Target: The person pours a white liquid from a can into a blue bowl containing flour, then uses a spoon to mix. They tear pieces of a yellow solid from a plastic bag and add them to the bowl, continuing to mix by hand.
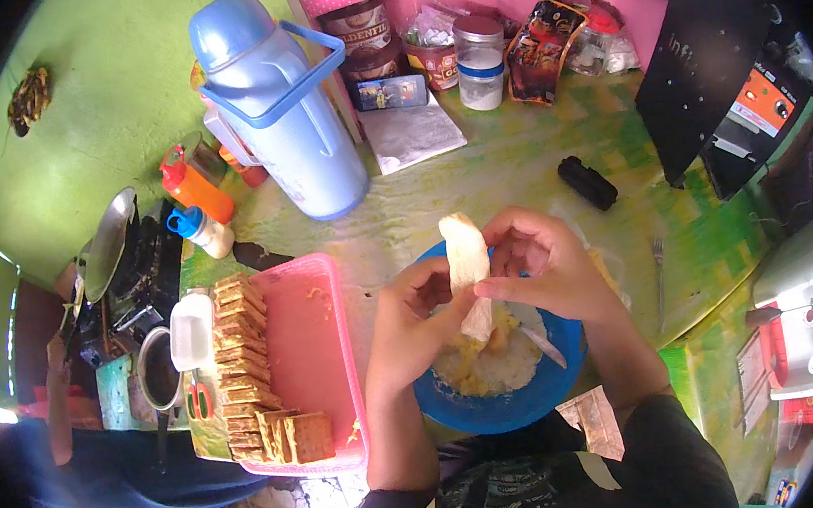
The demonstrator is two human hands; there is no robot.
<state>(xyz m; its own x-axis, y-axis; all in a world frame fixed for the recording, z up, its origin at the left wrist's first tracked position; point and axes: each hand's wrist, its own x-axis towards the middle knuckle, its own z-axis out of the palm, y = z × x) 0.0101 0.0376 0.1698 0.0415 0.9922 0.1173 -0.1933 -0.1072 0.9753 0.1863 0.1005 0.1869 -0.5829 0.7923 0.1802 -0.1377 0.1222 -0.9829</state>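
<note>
A pale, elongated piece of food (467,256), possibly tofu, is held upright between my hands. My left hand (415,318) pinches its lower left side with thumb and fingers. From the right, my right hand (543,257) grips its edge, the thumb tip against its face. Under both hands stands a blue plastic bowl (484,416), holding a white, grainy mixture with yellow lumps (508,364). A metal spoon (544,347) leans in the mixture. Left of the bowl, a pink plastic tray (307,355) carries a long row of browned, square pieces (245,367) resembling fried tofu.
A blue vacuum jug (288,120) stands behind the tray, near squeeze bottles (197,191). A phone (392,93) leans by jars at the back. Rightward lie a black object (587,182), a fork (659,277) and a gas stove (809,315). Scissors (199,401) rest left of the tray.
</note>
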